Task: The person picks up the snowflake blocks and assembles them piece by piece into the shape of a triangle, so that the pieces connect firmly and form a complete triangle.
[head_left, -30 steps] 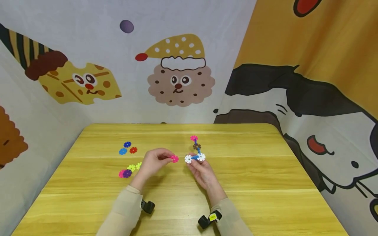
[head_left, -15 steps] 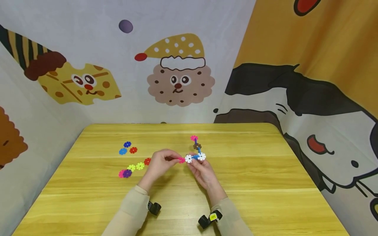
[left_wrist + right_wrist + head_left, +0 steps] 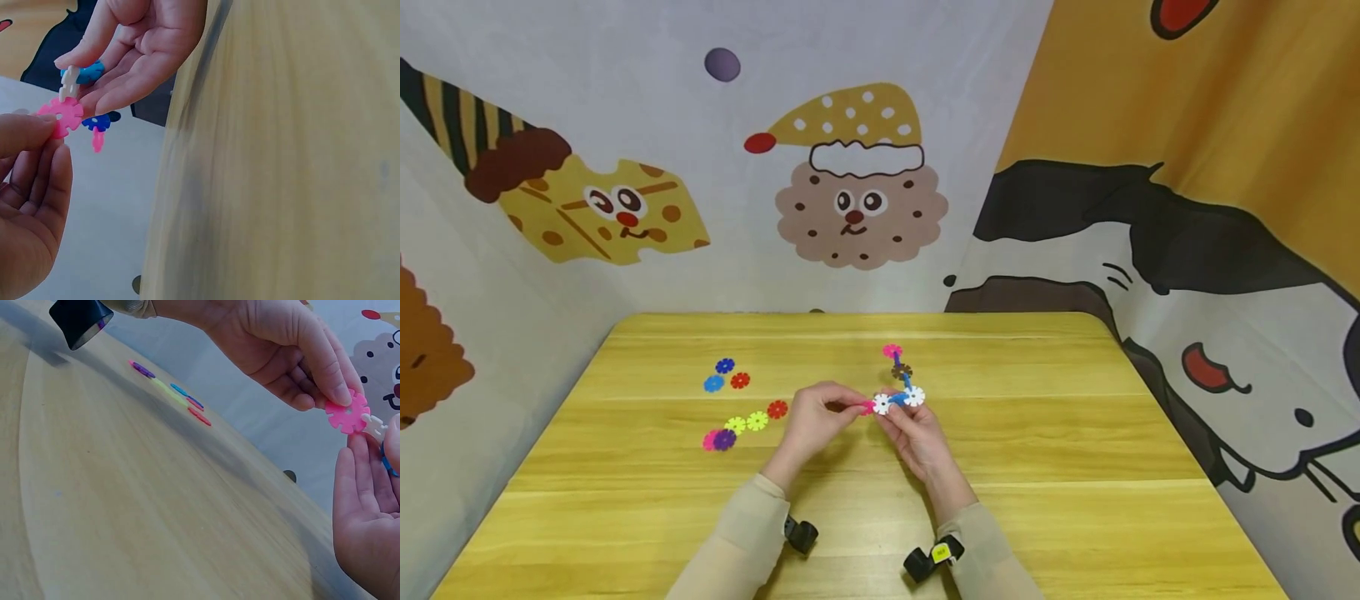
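Note:
My left hand (image 3: 822,417) pinches a pink notched disc (image 3: 65,117) between thumb and fingers. The disc's edge meets a white notched disc (image 3: 882,404) at the near end of a linked chain. My right hand (image 3: 917,437) grips that chain, thumb over a light-blue disc (image 3: 91,72) beside the white one. From there the chain runs to a second white disc (image 3: 914,396), then past a blue piece to a brown disc (image 3: 902,372) and a pink disc (image 3: 892,351) at the far end. In the right wrist view, the pink and white discs stand at an angle to each other.
Loose discs lie on the wooden table (image 3: 1037,467) at the left: dark blue (image 3: 725,366), light blue (image 3: 713,383) and red (image 3: 740,380) ones together. Nearer are a red disc (image 3: 777,409), yellow discs (image 3: 757,421) and a purple disc (image 3: 725,439) overlapping a pink one.
My left hand has moved right, bringing the pink disc from a gap away up against the chain's white disc. My right hand has held its place with the chain.

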`<state>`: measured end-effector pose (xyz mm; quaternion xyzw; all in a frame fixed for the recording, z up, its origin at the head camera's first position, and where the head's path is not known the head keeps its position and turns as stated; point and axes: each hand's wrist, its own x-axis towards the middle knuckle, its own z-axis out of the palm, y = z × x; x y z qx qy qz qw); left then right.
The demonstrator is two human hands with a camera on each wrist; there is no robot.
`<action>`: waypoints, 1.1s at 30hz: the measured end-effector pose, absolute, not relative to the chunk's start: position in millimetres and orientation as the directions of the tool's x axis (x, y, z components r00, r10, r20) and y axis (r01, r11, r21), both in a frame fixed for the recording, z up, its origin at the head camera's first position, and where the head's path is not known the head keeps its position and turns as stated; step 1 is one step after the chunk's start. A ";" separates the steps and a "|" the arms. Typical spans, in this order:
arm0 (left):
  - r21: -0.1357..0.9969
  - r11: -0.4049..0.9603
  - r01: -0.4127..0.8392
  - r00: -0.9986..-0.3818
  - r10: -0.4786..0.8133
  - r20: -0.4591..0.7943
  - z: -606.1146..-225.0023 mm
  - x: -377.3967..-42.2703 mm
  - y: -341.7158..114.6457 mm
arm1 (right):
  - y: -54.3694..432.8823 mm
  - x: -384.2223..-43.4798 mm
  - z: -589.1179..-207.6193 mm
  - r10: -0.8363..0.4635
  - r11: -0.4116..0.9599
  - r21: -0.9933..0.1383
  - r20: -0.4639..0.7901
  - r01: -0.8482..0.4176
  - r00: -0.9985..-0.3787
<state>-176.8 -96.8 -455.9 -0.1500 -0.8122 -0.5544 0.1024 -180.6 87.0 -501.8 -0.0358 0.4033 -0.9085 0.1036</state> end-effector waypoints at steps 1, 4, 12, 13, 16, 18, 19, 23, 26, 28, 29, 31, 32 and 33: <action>0.870 0.333 0.364 -0.931 0.127 0.341 -456.6 -176.9 -96.3 | 86.9 -180.6 -501.8 -0.214 -0.656 -0.739 -0.017 0.156 -0.977; 0.864 0.322 0.387 -0.922 0.120 0.368 -458.2 -177.1 -95.1 | 86.9 -180.8 -502.0 -0.208 -0.663 -0.733 -0.013 0.151 -0.978; 0.822 0.336 0.460 -0.887 0.140 0.440 -455.8 -178.2 -89.0 | 86.8 -182.1 -501.4 -0.182 -0.644 -0.754 -0.014 0.130 -0.983; 0.820 0.335 0.463 -0.886 0.141 0.442 -455.1 -178.3 -88.4 | 86.6 -182.3 -501.3 -0.178 -0.644 -0.754 -0.014 0.127 -0.984; 0.827 0.337 0.450 -0.892 0.128 0.433 -454.0 -178.8 -87.7 | 86.5 -182.5 -501.7 -0.182 -0.640 -0.758 -0.007 0.124 -0.983; 0.836 0.339 0.430 -0.901 0.109 0.419 -453.8 -179.5 -87.9 | 87.0 -182.5 -502.2 -0.202 -0.632 -0.765 0.010 0.123 -0.979; 0.840 0.342 0.420 -0.905 0.098 0.413 -453.8 -179.9 -88.2 | 87.4 -182.5 -502.6 -0.217 -0.623 -0.773 0.020 0.122 -0.976; 0.848 0.345 0.402 -0.911 0.051 0.410 -453.4 -180.5 -89.2 | 88.8 -183.0 -504.1 -0.265 -0.597 -0.793 0.051 0.122 -0.963; 0.849 0.340 0.404 -0.908 0.034 0.418 -453.1 -179.9 -89.0 | 89.2 -183.4 -504.6 -0.284 -0.581 -0.805 0.061 0.121 -0.957; 0.852 0.336 0.402 -0.909 0.034 0.415 -453.4 -179.5 -88.0 | 89.3 -183.3 -504.7 -0.294 -0.574 -0.810 0.068 0.119 -0.953; 0.853 0.333 0.402 -0.909 0.036 0.415 -453.9 -179.4 -87.2 | 89.2 -183.2 -504.5 -0.301 -0.569 -0.813 0.068 0.122 -0.951; 0.854 0.332 0.401 -0.911 0.043 0.411 -455.1 -179.1 -85.2 | 89.2 -182.8 -504.5 -0.319 -0.563 -0.816 0.069 0.131 -0.945; 0.853 0.330 0.404 -0.910 0.047 0.412 -455.9 -179.1 -84.1 | 89.0 -182.5 -504.4 -0.329 -0.561 -0.817 0.070 0.135 -0.942; 0.852 0.331 0.406 -0.909 0.050 0.414 -456.7 -179.0 -82.8 | 88.9 -182.5 -504.6 -0.339 -0.561 -0.816 0.071 0.141 -0.938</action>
